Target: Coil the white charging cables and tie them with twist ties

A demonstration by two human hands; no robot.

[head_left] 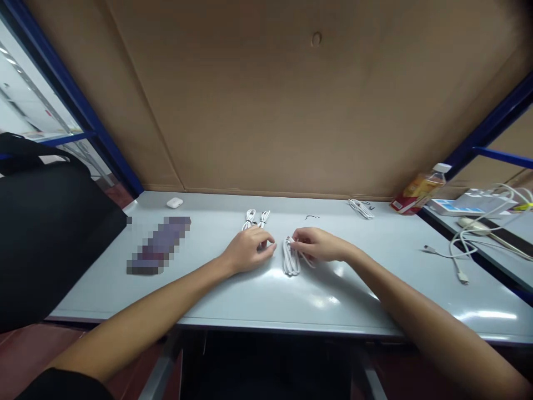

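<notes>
When the bench [375, 294] was looked down on, three bundles of white cable were counted on it, and a fourth, loose white cable [456, 256] was seen further right. One bundle, a narrow coil [290, 258], was lying between the two hands, nearer the front edge than the wall. Both forearms were extended inward from the lower corners, with the wrists angled so that the hands faced each other. The right hand [320, 245] was laid over the coil's far end, its grip closed in a pinch on the loops. The left hand [247, 251] was held palm down just beside the coil, its fingers curled inward; whether anything was held beneath them could not be told. A second bundle [255, 220] was placed just behind the left hand, and a third [360, 209] was set near the wall, well to the right. One black twist tie [311, 217] was lying between them. Further off, one earbud case [175, 203], one pixelated object [158, 245], one drink bottle [420, 189], one power strip [470, 203] and one computer mouse [470, 225] were seen, with one black bag [50, 233] at the left.
</notes>
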